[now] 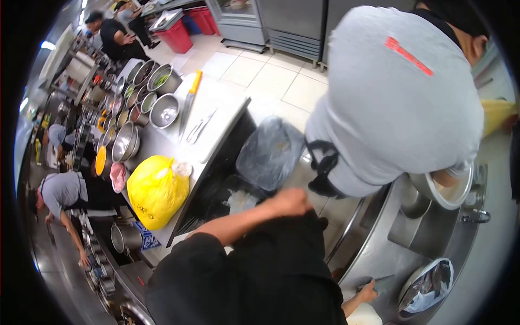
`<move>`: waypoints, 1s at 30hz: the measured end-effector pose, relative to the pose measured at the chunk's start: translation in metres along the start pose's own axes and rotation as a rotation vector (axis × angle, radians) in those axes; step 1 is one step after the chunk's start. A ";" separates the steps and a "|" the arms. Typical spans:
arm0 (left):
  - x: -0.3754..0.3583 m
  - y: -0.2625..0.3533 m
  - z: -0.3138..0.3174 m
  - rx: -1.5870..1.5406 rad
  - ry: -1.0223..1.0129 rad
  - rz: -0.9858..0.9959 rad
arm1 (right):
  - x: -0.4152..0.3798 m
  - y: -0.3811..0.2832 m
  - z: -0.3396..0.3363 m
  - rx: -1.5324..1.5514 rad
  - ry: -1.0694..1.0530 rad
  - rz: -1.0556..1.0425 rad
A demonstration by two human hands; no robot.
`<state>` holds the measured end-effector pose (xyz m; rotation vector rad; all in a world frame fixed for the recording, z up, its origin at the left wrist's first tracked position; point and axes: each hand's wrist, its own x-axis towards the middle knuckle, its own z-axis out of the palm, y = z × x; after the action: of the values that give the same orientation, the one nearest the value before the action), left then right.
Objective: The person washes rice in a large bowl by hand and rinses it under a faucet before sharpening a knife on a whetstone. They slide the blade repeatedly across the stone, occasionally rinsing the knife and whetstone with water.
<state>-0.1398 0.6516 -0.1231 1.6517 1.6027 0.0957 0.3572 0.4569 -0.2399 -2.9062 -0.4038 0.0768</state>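
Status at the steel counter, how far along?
Looks done: the knotted yellow plastic bag sits on the white worktop. In hand: the right hand holds a dark flat tool on the steel counter; the left hand is fisted, nothing visible in it. Seemingly left: the long orange-handled knife lies untouched on that worktop. Further progress cannot be judged.

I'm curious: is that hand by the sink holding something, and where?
The right hand grips a dark flat thing by its end; too blurred to name.

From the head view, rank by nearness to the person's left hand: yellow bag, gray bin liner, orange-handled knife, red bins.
From the left hand:
1. gray bin liner, just above it
2. yellow bag, on the counter
3. orange-handled knife, farther up the counter
4. red bins, far floor
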 end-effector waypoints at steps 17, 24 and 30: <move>-0.034 -0.357 -0.192 0.327 0.628 -0.725 | 0.012 0.021 0.013 -0.085 -0.067 -0.033; -0.020 -0.424 -0.200 0.550 0.586 -0.539 | 0.005 0.044 0.039 0.012 -0.003 -0.087; -0.035 -0.397 -0.207 0.646 0.609 -0.474 | -0.058 -0.002 -0.006 0.090 0.065 0.029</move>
<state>-0.5822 0.6668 -0.1999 1.7348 2.6665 -0.2059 0.3019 0.4415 -0.2321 -2.8177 -0.3383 0.0052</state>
